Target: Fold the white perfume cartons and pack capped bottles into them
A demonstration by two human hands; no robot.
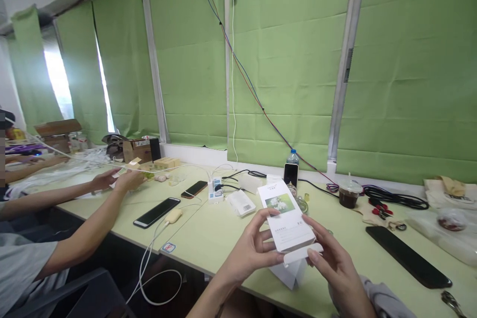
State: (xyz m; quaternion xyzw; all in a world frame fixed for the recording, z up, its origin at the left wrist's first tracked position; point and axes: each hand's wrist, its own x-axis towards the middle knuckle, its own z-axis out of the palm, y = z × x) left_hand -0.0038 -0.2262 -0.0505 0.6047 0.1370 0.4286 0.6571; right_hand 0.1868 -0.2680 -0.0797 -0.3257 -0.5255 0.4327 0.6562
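Both my hands hold a white cardboard box (288,226) above the table's front edge. Its face carries a picture of white flowers on green and some small print. The end flap (302,254) nearest me stands open. My left hand (248,248) grips the box's left side, thumb near the flap. At the right side, my right hand (335,263) has its thumb on the flap and its fingers along the edge. Beneath the box, a folded white paper piece (288,274) shows on the table; how it relates to the box is partly hidden.
A co-worker's hands (124,179) handle a small item at left. Phones (156,212), a power strip (215,191) and a white packet (241,202) lie left of my hands. A drink cup (349,195), red-handled scissors (380,209) and a long black case (408,257) are at right.
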